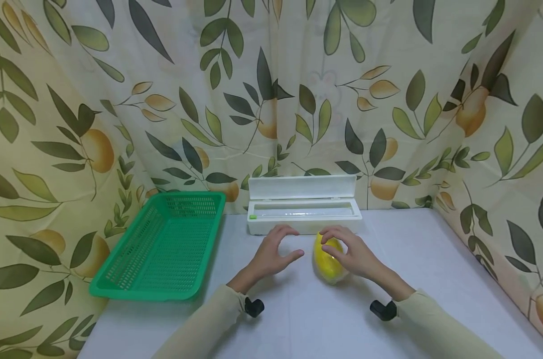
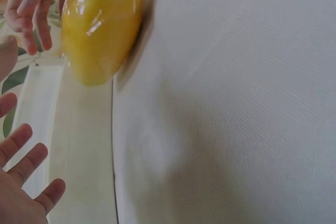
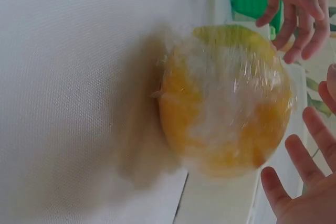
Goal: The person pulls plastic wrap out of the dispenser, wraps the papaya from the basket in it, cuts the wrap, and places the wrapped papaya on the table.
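A yellow mango wrapped in clear film lies on the white table, right of centre. My right hand is beside and partly over it in the head view, thumb and fingers spread. In the right wrist view, the fingers of that hand stand apart from the wrapped mango, whose film looks crinkled and shiny. To the left of the fruit hovers my left hand, with loosely bent fingers and nothing in it. Behind both hands is a white cling film box, lid raised, a roll visible inside.
At the left a green perforated plastic basket sits on the table. A leaf-and-fruit patterned curtain rises along the back and both sides. Each wrist carries a small black device.
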The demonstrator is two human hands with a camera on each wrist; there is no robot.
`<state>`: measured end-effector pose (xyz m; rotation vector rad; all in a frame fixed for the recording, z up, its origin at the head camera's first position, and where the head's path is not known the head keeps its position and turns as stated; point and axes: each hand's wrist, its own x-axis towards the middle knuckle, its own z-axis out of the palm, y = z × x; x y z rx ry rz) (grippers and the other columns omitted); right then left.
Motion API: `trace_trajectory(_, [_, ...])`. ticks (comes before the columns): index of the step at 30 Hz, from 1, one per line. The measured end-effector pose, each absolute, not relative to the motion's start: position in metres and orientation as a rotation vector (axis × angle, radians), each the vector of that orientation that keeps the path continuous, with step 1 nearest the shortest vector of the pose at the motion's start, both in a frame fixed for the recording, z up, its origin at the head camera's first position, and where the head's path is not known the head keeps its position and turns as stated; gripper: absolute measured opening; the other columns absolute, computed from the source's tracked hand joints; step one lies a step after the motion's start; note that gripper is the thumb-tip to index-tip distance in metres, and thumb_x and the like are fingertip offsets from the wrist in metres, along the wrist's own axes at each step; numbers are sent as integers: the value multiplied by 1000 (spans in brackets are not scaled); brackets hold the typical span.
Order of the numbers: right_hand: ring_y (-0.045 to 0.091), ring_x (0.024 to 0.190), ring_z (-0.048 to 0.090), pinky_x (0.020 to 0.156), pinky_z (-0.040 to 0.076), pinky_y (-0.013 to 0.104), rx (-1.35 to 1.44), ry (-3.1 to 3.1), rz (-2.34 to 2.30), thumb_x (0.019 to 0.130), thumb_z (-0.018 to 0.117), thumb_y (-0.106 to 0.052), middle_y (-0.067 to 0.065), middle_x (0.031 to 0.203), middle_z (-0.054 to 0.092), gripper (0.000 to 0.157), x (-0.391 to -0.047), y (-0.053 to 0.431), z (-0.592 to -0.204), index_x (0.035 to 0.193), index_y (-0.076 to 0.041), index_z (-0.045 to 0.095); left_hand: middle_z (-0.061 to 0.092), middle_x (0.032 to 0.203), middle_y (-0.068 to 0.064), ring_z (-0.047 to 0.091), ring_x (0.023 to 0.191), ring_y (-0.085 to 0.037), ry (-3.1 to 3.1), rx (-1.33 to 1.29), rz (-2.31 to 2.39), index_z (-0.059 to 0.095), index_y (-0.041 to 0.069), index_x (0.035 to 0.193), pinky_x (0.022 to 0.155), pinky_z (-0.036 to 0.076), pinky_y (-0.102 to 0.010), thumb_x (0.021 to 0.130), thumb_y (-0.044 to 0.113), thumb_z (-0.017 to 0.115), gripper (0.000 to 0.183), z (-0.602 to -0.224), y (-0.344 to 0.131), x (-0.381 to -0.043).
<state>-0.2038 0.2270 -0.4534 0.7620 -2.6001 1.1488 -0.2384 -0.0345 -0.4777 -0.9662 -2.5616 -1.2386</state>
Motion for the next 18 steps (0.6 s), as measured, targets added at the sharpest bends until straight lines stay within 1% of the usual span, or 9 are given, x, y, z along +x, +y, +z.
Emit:
trace_trajectory(7, [32, 128, 55, 106, 43, 64, 762, -2592, 1156, 95, 74, -13, 8, 131, 65, 14, -204, 229, -452, 105, -21, 68, 57, 135, 2, 50, 132, -16, -2582, -936, -1253, 63, 14, 131, 111, 42, -43, 91, 30, 80, 47, -478, -35, -242])
trace_trajectory(12, [33, 128, 55, 106, 43, 64, 761, -2587, 1144, 94, 75, -13, 9, 132, 66, 13, -204, 230, -451, 106, -14, 70, 58, 134, 3, 50, 131, -15, -2590, -933, -1229, 63, 15, 131, 112, 42, -41, 92, 33, 79, 46, -476, -36, -241])
trace_trajectory(16, [34, 129, 55, 105, 43, 63, 755, -2605, 1094, 93, 77, -14, 9, 133, 65, 16, -203, 232, -451, 108, -14, 70, 58, 135, 3, 51, 131, -16, -2605, -919, -1153, 62, 18, 131, 110, 44, -41, 93, 37, 77, 46, -474, -38, -239])
trace_trajectory(18, [35, 129, 54, 105, 44, 63, 751, -2623, 1052, 92, 78, -16, 9, 134, 64, 20, -202, 233, -450, 111, -15, 69, 57, 139, 0, 51, 132, -18, -2621, -910, -1093, 62, 19, 133, 110, 44, -43, 93, 40, 76, 47, -472, -41, -238])
